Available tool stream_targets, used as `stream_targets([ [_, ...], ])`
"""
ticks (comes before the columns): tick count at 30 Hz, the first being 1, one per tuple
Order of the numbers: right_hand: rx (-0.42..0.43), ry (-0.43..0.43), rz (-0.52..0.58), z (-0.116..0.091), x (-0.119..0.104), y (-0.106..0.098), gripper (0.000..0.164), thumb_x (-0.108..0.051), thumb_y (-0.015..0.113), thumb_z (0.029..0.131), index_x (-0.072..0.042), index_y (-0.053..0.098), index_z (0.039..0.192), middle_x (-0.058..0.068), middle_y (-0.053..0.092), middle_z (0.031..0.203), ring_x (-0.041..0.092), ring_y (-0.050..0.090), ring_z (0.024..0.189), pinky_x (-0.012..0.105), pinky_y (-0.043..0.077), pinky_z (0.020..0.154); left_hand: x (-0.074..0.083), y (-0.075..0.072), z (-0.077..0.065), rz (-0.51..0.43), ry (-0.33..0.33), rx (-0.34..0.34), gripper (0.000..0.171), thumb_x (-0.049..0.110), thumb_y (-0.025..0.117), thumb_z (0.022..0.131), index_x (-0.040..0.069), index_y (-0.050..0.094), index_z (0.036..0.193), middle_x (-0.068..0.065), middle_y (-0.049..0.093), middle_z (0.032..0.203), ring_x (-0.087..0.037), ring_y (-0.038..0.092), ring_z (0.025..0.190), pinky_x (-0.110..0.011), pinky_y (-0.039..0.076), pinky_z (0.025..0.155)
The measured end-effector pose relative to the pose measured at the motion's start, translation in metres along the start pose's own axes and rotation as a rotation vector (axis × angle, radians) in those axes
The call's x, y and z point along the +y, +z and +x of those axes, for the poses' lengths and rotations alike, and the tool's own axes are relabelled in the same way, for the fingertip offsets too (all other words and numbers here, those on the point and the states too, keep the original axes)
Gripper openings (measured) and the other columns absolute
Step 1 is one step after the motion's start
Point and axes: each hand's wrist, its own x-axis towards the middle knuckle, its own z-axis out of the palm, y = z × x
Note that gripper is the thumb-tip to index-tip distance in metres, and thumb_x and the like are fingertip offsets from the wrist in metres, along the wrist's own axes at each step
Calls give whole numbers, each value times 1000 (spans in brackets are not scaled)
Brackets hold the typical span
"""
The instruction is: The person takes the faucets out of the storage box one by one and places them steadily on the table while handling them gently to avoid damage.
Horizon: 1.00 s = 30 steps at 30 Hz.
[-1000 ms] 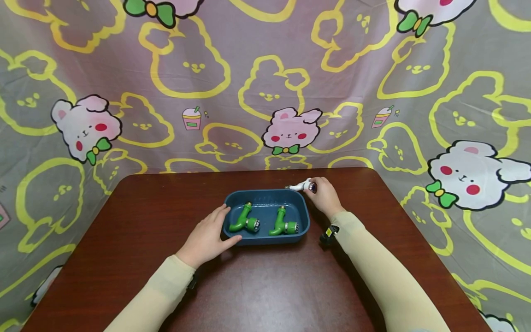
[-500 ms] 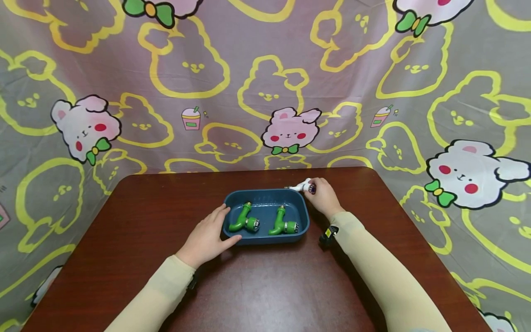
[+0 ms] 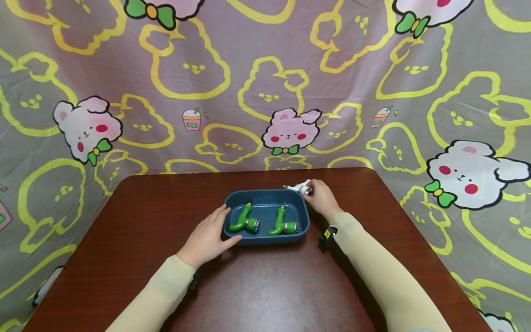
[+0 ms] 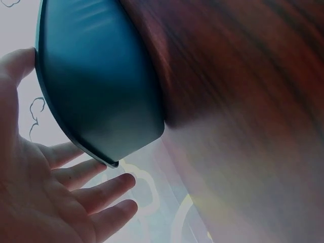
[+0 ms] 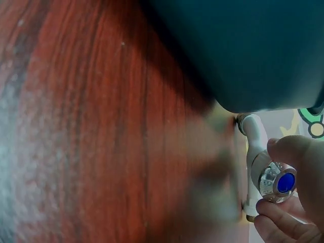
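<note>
One crosswise white faucet (image 3: 299, 186) points leftward, right fingers (image 5: 281, 217) pinching it, left fingers (image 4: 105, 192) extended

Glare pools on the table (image 3: 282, 290) before you in even light; your left wrist view shows a hazy, washed-out backdrop (image 4: 164, 217).

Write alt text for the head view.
The right hand pinches a white faucet beside the far right corner of a blue tub on a brown table. Two green faucets lie inside; the left hand touches the tub's left end.
</note>
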Motion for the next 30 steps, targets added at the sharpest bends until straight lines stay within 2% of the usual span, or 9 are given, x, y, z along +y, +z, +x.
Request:
stream_targets([
  [11, -46, -7, -43, 0, 0, 3, 31, -18, 78, 91, 2, 61, 107, 19, 63, 103, 31, 61, 94, 48, 54, 88, 0, 1, 0, 4, -2, -1, 94, 56, 75, 89, 2, 40, 156, -22, 37, 163, -41, 45, 145, -59, 43, 114],
  [30, -114, 30, -34, 2, 5, 9, 33, -17, 79, 90, -3, 56, 108, 14, 58, 99, 28, 56, 89, 42, 50, 81, -1, 2, 1, 6, -3, 0, 95, 57, 76, 88, 2, 40, 156, -21, 38, 163, -41, 45, 145, -58, 43, 114],
])
